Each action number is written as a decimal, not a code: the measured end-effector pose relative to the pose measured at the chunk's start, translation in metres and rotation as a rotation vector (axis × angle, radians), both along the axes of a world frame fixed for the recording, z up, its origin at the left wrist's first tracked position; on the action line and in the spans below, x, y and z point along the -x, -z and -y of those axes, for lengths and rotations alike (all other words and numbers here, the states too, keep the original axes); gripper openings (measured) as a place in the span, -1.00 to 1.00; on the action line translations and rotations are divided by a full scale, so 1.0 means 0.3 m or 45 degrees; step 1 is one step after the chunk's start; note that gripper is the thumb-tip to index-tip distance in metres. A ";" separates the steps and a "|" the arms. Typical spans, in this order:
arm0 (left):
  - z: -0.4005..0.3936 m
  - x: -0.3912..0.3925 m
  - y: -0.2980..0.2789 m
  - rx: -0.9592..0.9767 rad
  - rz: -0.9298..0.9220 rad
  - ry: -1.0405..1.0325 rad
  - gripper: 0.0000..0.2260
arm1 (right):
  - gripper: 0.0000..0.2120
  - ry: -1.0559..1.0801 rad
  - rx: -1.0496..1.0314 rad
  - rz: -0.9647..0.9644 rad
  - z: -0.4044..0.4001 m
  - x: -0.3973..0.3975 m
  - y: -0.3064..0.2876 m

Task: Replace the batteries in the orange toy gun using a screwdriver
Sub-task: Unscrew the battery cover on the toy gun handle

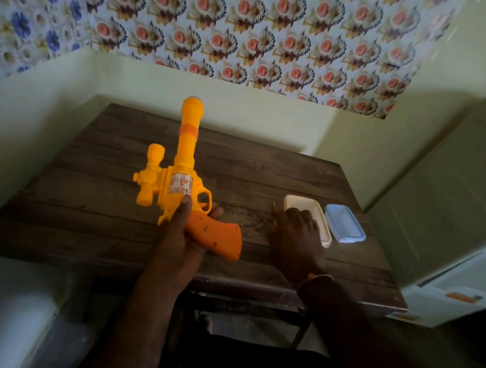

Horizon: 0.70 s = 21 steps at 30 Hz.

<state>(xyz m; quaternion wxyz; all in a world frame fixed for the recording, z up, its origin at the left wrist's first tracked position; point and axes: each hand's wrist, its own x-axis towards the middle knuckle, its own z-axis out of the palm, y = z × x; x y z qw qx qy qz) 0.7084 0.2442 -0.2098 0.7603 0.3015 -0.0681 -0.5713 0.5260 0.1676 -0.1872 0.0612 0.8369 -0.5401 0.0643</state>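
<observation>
Head view: left hand [184, 231] grips plastic gun [176, 177].

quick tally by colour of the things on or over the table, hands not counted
orange/yellow: 1, the toy gun, gripped by the left hand
cream: 1, the open container, partly under the right hand
pale blue: 1, the lid beside it
yellowish, thin: 1, a tool tip at the right hand, too hidden to identify
total: 4
</observation>
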 end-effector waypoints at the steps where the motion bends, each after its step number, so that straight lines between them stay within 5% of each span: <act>1: 0.000 0.000 0.003 0.002 -0.012 -0.006 -0.40 | -0.55 -0.026 0.016 -0.009 -0.007 -0.027 -0.002; 8: -0.015 0.002 0.007 -0.011 0.057 0.012 -0.43 | -0.67 0.065 -0.067 -0.227 -0.014 -0.126 0.014; 14: -0.016 0.005 0.002 0.002 0.034 -0.003 -0.64 | -0.55 -0.034 -0.256 0.015 -0.003 -0.116 0.025; 21: -0.015 -0.008 0.015 0.019 -0.022 -0.040 -0.43 | -0.72 -0.226 -0.380 0.185 -0.014 -0.119 0.027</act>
